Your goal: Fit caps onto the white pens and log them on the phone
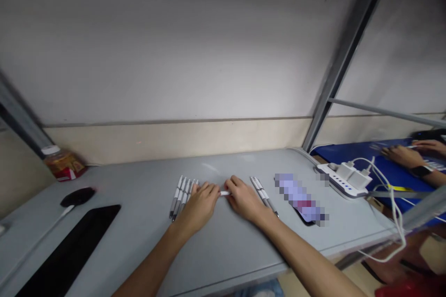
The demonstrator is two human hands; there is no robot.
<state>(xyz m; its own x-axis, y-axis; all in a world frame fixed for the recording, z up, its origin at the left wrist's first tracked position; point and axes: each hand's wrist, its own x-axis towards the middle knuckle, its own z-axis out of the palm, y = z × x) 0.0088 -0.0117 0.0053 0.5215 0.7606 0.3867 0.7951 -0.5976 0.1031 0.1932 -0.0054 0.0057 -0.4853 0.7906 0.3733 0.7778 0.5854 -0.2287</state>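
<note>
Between my two hands a white pen (225,193) lies crosswise, only its short middle stretch showing. My left hand (205,199) is closed on its left end, and my right hand (240,196) closes on its right end. Just left of my left hand, several white pens with dark grips (179,198) lie side by side, partly covered by that hand. To the right of my right hand, more white pens (263,193) rest at a slant on the grey table (223,250).
On the right are a phone (299,197) and a white power strip (343,178) with plugs and cables. A bottle (63,163), black round object (78,196) and black slab (71,246) lie left. Another person's hands (404,155) work at a blue table (358,155).
</note>
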